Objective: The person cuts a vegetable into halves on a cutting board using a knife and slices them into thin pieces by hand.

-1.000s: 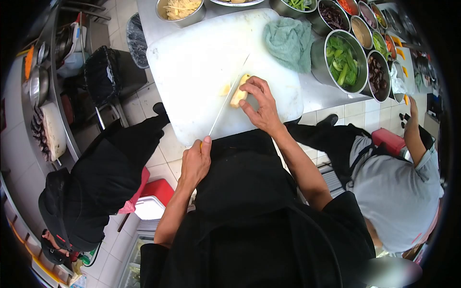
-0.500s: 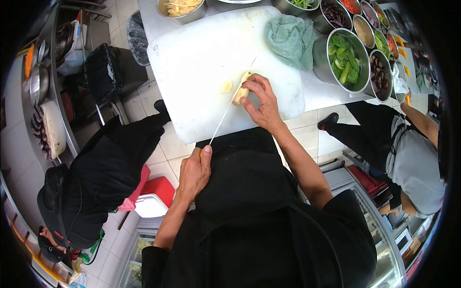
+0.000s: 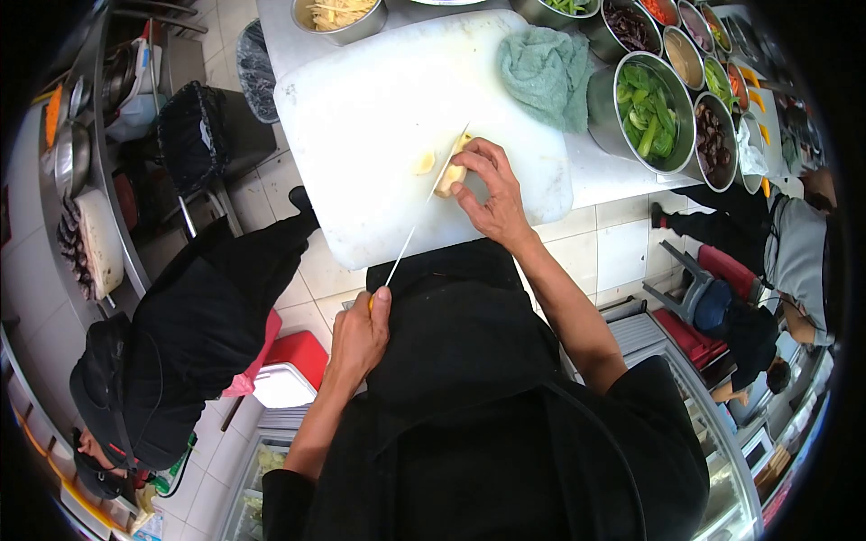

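A knife with a long thin blade is in my left hand, whose fingers are closed around its handle near my apron. The blade slants up over the white cutting board and lies along the left side of a pale yellow, peeled vegetable piece, its exact kind unclear. My right hand grips that piece from the right with bent fingertips, pressing it to the board. A flat cut slice lies just left of the blade.
A crumpled green cloth rests on the board's upper right corner. Beyond it stand metal pots, one with green leafy vegetables. A bowl of pale strips is at the back. One person bends at left; others are at right.
My left hand has drawn the knife slightly back and left. My right hand stays on the vegetable piece. At right, a standing person has shifted farther right, uncovering a grey stool and another person.
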{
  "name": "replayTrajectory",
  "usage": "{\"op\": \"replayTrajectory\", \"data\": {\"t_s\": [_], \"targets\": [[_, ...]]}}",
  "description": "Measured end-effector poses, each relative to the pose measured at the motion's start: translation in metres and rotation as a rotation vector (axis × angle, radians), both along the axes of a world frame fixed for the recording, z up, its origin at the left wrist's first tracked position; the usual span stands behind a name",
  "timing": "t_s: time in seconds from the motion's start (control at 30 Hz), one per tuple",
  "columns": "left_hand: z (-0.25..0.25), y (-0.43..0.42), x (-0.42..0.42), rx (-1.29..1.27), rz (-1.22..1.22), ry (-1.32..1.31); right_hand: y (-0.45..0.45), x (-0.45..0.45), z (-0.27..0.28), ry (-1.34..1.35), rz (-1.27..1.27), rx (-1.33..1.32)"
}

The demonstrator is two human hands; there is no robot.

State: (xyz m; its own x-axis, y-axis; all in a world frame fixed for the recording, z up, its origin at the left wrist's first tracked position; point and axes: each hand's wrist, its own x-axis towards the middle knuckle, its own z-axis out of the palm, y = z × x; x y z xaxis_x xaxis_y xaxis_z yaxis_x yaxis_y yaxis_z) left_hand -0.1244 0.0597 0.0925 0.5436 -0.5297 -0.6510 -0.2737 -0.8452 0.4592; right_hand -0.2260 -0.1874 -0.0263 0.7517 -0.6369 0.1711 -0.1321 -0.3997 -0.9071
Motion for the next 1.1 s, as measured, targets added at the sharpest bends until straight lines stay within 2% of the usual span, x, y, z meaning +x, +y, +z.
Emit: {"op": "replayTrajectory", "data": {"t_s": [0.17,0.23,0.4,0.6,1.1], "targets": [[-0.054,-0.026,0.0,-0.065,0.011,-0.02,0.002,0.0,0.001,0.005,-0.001,0.008],[-0.061,-0.035,0.005,-0.053,0.01,-0.017,-0.001,-0.001,-0.001,-0.001,0.011,0.0],[-0.053,-0.034,0.006,-0.003,0.021,-0.004,0.001,0.0,0.0,-0.007,0.003,0.023],[-0.03,-0.029,-0.002,-0.134,0.122,0.053,0.001,-0.001,-0.002,-0.002,-0.004,-0.022],[-0.015,-0.021,-0.003,-0.076,0.06,0.02,0.001,-0.001,-0.004,-0.003,-0.015,-0.034]]}}
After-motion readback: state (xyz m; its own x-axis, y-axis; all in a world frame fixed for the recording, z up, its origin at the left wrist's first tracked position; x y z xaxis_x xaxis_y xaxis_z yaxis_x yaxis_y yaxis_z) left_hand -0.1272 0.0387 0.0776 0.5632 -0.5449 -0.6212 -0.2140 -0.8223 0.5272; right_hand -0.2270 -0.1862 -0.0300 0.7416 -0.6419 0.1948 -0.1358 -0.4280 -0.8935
